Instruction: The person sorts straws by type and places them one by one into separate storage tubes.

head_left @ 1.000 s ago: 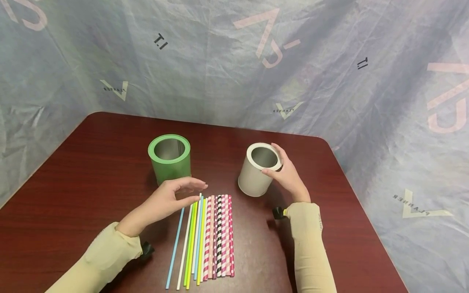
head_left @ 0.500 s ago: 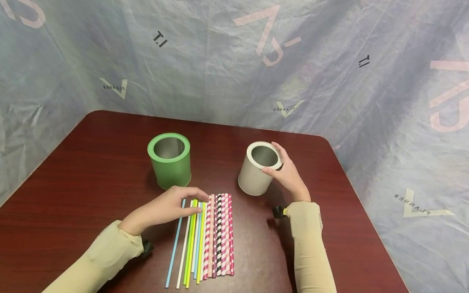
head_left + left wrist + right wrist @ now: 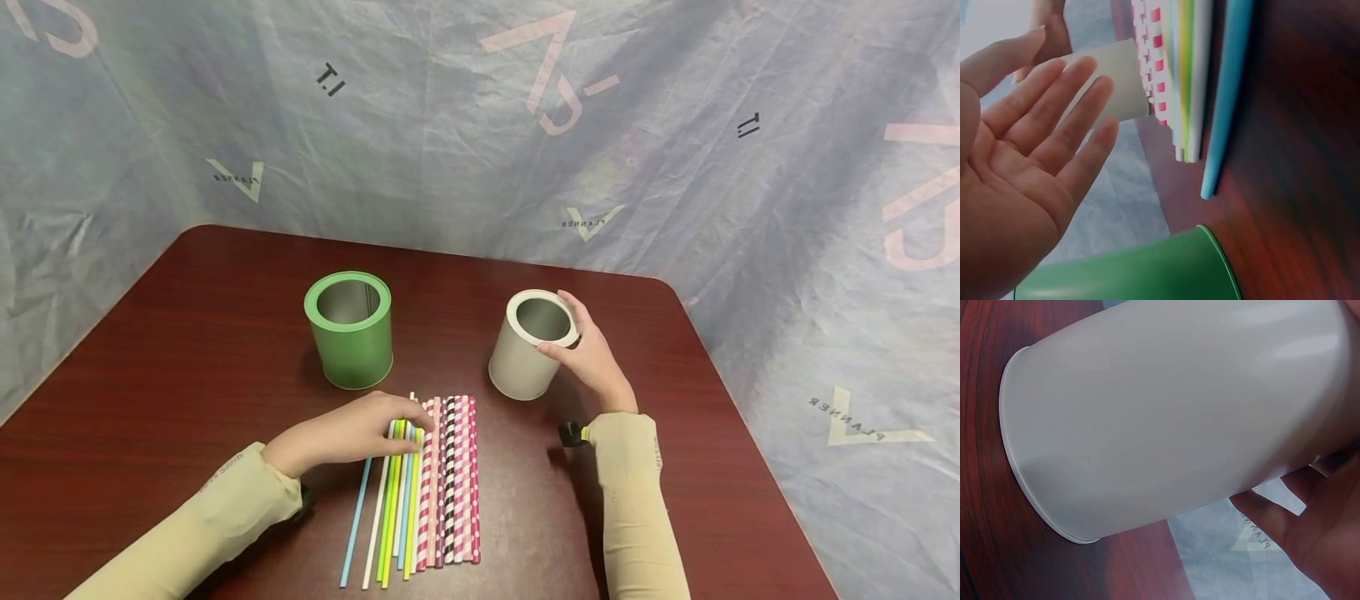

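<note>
My left hand (image 3: 358, 431) hovers over the upper ends of a row of straws, its fingers loosely bent with nothing between them. Beneath it lie thin plain straws (image 3: 396, 525) in blue, white, green and yellow. Thicker paper straws (image 3: 450, 492), striped and dotted in pink, red and black, lie alongside to the right. My right hand (image 3: 594, 360) grips a white can (image 3: 517, 360) near its rim, thumb on the near side and fingers round the far side. In the right wrist view the can's base (image 3: 1047, 512) sits at the tabletop.
A green can (image 3: 356, 354), open at the top, stands behind the left hand. The dark red wooden table (image 3: 187, 350) ends at a grey printed cloth (image 3: 420, 125) hanging behind it and at the right. One blue straw (image 3: 1229, 94) lies slightly apart at the row's left.
My left hand has come down and toward me, from in front of the green can to over the straws. The right hand stays on the white can.
</note>
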Motion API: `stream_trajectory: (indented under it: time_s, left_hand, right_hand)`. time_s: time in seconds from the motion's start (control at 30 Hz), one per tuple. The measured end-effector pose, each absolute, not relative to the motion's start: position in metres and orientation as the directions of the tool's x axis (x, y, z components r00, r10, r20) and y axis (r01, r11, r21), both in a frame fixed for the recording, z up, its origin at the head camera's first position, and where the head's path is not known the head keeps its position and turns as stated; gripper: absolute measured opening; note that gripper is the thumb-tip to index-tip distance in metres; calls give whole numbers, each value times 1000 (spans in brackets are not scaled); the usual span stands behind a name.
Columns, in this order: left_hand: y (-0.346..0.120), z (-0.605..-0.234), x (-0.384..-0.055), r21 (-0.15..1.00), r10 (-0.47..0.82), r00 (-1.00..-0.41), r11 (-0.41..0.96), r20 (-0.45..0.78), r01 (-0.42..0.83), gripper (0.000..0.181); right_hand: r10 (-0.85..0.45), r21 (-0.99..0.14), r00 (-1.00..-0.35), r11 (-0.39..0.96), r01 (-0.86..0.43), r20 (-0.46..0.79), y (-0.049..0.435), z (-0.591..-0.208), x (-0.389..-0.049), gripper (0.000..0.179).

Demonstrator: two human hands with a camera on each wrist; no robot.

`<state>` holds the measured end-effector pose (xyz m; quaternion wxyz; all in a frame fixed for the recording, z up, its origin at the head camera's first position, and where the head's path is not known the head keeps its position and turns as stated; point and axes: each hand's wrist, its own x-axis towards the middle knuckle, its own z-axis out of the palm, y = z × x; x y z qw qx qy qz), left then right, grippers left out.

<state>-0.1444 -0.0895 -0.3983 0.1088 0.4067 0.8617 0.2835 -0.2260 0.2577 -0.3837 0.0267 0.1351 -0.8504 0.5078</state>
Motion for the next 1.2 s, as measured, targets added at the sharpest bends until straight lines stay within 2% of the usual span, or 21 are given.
stream_trajectory:
  time_s: [0.33,0.67,1.2]
  left_hand:
    - [-80,-401,-146,497,808,-590,516,-10,698,24]
    - [-76,-410,-150,492,843,-538,473,-11,731,18]
    - [-73,-420,-161,489,858,-513,445,6,750,16]
  right_hand:
    - [-208,-860,-961,441,-258,182,257,-384,-226,89]
    - [-205,-859,-962,445,-254,178,258,-384,-227,89]
    - [-207,-857,-960,444,-263,187,258,-385,-227,89]
